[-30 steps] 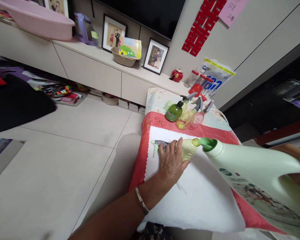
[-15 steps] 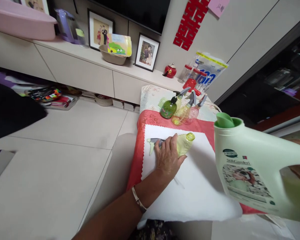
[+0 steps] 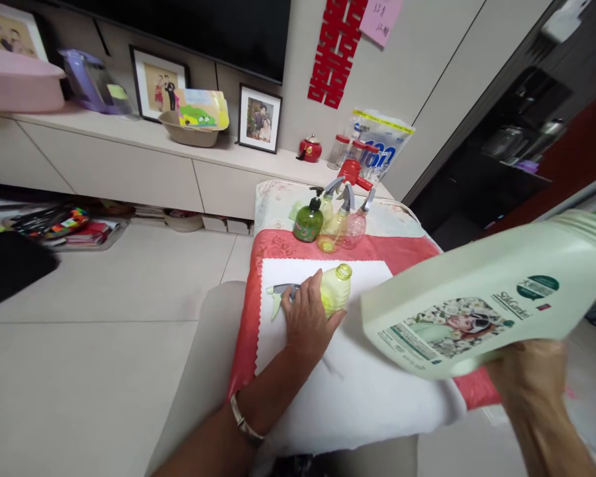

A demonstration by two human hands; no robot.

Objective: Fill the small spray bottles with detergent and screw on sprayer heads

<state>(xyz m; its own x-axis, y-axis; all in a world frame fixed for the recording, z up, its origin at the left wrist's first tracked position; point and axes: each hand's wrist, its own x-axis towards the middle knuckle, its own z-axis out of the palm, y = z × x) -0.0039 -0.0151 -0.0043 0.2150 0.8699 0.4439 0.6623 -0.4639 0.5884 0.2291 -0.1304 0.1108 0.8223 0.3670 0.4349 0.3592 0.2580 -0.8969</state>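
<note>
My left hand is wrapped round a translucent yellow bottle, whose mouth has no top on it. The bottle leans a little on a white scalloped cloth. Beside my fingers lies a grey and pale green spray trigger head, partly covered by them. My right hand grips a large pale green detergent jug by its handle. The jug is held in the air right of the bottle, tipped with its neck toward the right edge; its mouth is cut off there.
A green pump bottle, a yellow spray bottle and a pink spray bottle stand at the table's far end. Behind is a cabinet ledge with picture frames, jars and a red pot.
The jug has swung from nearly upright to tipped over, its neck now pointing right, and my right hand has come into fuller view. My left hand stays on the yellow bottle. The view has shifted right.
</note>
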